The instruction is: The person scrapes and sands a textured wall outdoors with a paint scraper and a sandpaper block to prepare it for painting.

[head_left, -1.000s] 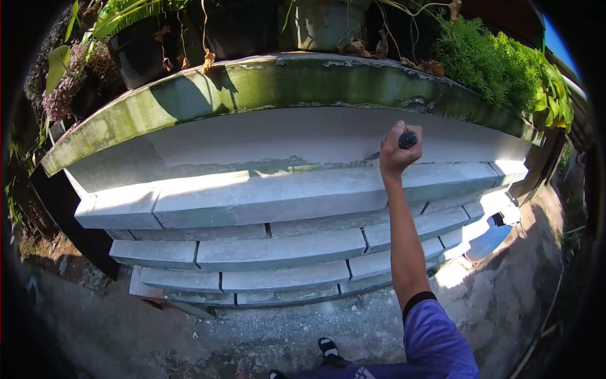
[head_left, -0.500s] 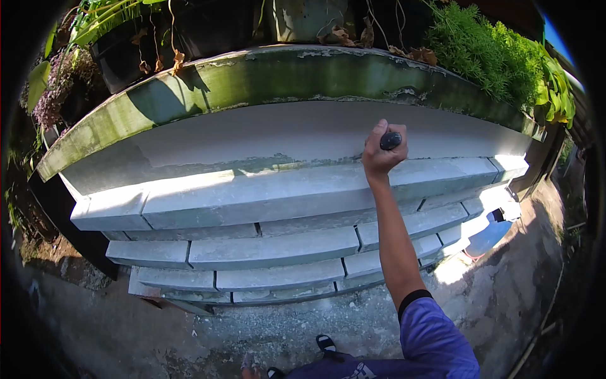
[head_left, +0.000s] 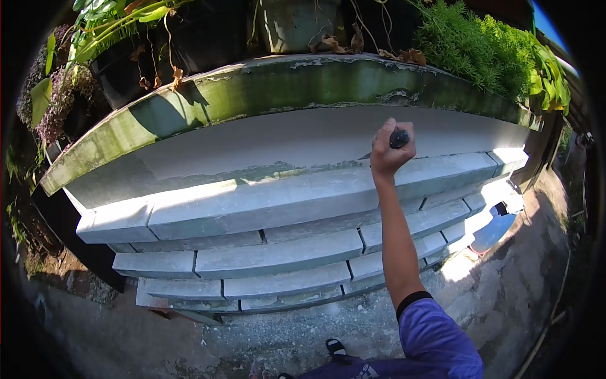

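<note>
My right hand (head_left: 392, 150) is closed around the black handle (head_left: 399, 139) of a tool, whose thin blade edge shows just left of the fist. The tool is at the grey wall face (head_left: 271, 139), close above the top ledge of pale blocks (head_left: 265, 205). Rough greenish patches run along the foot of that wall face, left of my hand. Of my left hand only a blurred, dim bit (head_left: 254, 371) shows at the bottom edge, and its fingers cannot be made out.
A mossy curved rim (head_left: 278, 88) overhangs the wall, with potted plants (head_left: 483, 54) above it. Stepped block rows (head_left: 284, 252) lie below. A blue container (head_left: 493, 232) stands at the right on the concrete ground (head_left: 271, 338). A sandaled foot (head_left: 336, 347) is at the bottom.
The whole view has shifted slightly, with the wall and blocks lower in the frame. My right hand still grips the tool near the same stretch of wall. My left hand shows less.
</note>
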Demonstrator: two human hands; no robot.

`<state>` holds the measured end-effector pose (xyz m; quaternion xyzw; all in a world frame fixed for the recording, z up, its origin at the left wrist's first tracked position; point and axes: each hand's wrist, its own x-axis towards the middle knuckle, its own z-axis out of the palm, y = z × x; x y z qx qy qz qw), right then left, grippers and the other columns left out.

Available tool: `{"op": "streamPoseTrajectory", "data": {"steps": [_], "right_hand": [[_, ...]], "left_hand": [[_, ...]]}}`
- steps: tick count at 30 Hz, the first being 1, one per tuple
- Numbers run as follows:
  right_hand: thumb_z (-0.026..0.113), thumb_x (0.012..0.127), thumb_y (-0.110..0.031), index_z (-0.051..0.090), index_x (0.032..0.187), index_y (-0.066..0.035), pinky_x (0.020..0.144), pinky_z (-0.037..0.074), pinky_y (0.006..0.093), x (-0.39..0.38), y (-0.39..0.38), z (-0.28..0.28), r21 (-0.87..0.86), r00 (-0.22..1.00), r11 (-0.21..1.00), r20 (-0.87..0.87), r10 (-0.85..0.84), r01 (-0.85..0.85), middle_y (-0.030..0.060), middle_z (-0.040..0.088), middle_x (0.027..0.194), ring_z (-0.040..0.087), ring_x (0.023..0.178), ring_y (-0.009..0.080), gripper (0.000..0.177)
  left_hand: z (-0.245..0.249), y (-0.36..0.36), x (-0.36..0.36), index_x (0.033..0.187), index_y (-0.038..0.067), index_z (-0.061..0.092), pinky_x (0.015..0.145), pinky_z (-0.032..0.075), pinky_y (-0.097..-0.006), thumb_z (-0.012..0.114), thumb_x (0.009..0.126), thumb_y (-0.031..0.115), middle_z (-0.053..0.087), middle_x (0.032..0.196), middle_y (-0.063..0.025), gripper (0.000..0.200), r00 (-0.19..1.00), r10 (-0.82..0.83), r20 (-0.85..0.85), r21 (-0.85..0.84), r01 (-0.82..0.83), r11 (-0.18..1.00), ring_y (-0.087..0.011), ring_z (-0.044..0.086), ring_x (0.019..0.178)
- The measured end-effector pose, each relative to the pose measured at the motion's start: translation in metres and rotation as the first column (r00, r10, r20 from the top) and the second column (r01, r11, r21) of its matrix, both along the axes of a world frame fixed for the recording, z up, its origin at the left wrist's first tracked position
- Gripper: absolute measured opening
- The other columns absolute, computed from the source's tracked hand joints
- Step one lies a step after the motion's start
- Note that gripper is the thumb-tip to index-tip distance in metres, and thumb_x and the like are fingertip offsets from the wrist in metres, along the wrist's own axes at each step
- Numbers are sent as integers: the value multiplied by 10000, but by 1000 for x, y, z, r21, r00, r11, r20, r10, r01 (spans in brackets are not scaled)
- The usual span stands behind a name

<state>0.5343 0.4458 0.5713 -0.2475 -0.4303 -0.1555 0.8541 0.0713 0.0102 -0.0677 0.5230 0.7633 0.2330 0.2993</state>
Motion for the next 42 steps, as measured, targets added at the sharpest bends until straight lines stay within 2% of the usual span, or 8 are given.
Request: {"op": "streamPoseTrajectory", "data": {"steps": [15,18,20,23,26,31,34,42], "right_hand": [[615,967,-104,402,717,-80,419,367,259,5,-39,25,132,951,951,-96,293,-279,-11,464,537,449,425,71,329],[576,987,-84,387,738,-84,371,343,241,24,12,7,49,969,978,135,-208,203,-3,463,516,430,401,62,313],[585,972,-71,397,718,-78,404,357,255,15,-7,20,16,994,993,12,113,-113,-3,461,518,453,425,72,316],[616,951,-83,419,696,-75,455,381,270,7,-43,28,84,949,952,-90,301,-294,-4,474,536,487,461,81,323],[578,978,-72,396,726,-74,400,364,244,27,17,-3,16,961,976,169,-217,217,4,489,532,468,431,64,311],[648,908,-23,416,685,-67,486,350,225,8,-38,23,88,962,962,-60,265,-259,2,445,552,419,504,60,325],[640,925,-33,423,689,-68,479,347,223,18,12,3,33,978,987,129,-162,159,-8,445,549,410,501,49,323],[708,928,-431,468,753,-68,485,346,257,33,-4,-9,-191,922,943,227,312,-272,-5,459,676,435,547,81,469]], "left_hand": [[-25,-15,-29,1394,15,517,1048,403,-529,603,940,288,564,1313,-319,536,998,-55,0,145,55,988,-487,505,1251],[-2,-16,-22,1411,18,503,1075,374,-528,594,943,281,544,1348,-305,544,996,-76,-49,354,89,931,-476,481,1276],[13,1,-16,1419,3,488,1095,349,-505,589,932,231,528,1374,-294,548,999,-37,3,321,34,946,-450,464,1303],[72,39,3,1432,-20,466,1125,312,-472,582,915,155,503,1414,-278,558,996,7,88,287,-32,957,-411,437,1343],[147,77,25,1445,-43,443,1155,274,-438,575,898,80,479,1454,-261,576,985,32,170,303,-83,949,-372,410,1384],[265,144,61,1466,-82,406,1204,212,-382,562,870,-46,438,1521,-234,617,971,-15,239,433,-92,897,-307,366,1451],[342,189,91,1476,-68,407,1211,197,-390,554,882,-37,417,1545,-216,613,976,-119,181,575,-7,818,-305,338,1472],[457,285,165,1483,-39,418,1199,245,-431,582,847,-44,385,1557,-237,658,960,-271,-64,863,190,468,-341,325,1480]]}}
